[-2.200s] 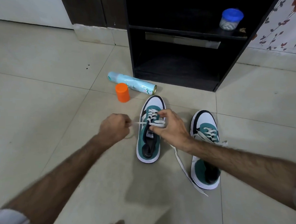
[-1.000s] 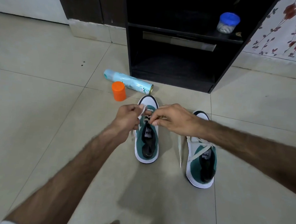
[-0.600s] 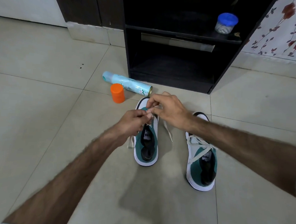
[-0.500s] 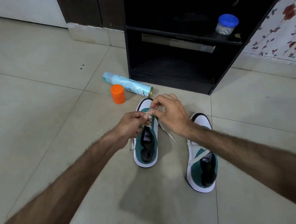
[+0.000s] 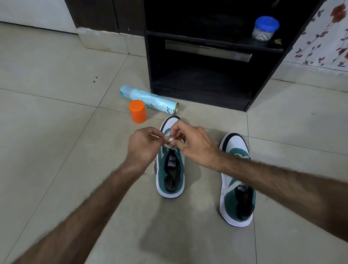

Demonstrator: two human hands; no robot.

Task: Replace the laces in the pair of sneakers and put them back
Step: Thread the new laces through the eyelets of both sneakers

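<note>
Two green-and-white sneakers stand upright on the tiled floor, toes toward the dark shelf unit, set apart side by side. Left sneaker [image 5: 170,172]: white lace [image 5: 170,140] bunched above its tongue, pinched between both hands; one loose end hangs beside its left edge. Right sneaker [image 5: 236,197]: white lace [image 5: 232,185] threaded at the front, one strand crossing its opening.

left sneaker [image 5: 170,172] left of right sneaker [image 5: 237,188] | can [image 5: 150,99], cap [image 5: 137,111] behind | shelf [image 5: 201,101] beyond
</note>
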